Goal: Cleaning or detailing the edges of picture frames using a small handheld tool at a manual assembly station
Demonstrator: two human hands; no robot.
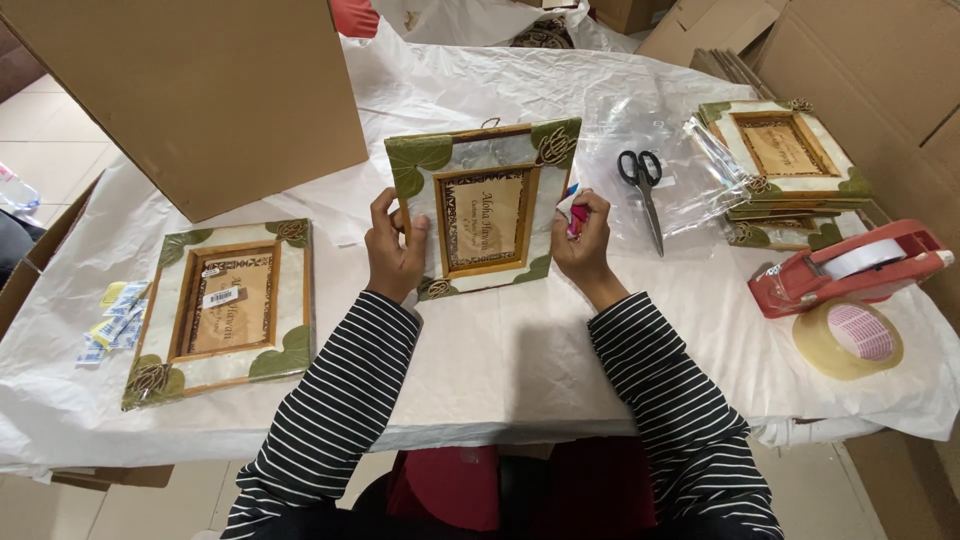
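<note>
I hold one picture frame (484,208) tilted up off the surface (520,360), at the centre of the view. Its border is pale with green leaf corners and a brown inner rim. My left hand (393,250) has its grip closed on the frame's left edge, thumb on the front face. My right hand (585,240) presses against the frame's right edge; its grip is closed around a small pink and white item (573,212), which I cannot identify.

Surroundings, by clock face from the held frame:
- 9 o'clock: one matching frame (225,308) lying flat, with two white stickers on its face. Beyond it, near the surface edge, a small heap of blue, white and yellow packets (115,322); count not readable.
- 11 o'clock: one large cardboard box (200,90), standing close behind the flat frame.
- 2 o'clock: one pair of black-handled scissors (643,190), lying on clear plastic wrap (680,150).
- 3 o'clock: a stack of further frames (785,165); at least two show.
- 4 o'clock: one red tape dispenser (850,268), and just beside it one loose roll of clear tape (848,338).

White sheeting covers the surface. Nothing lies between my hands and the held frame.
</note>
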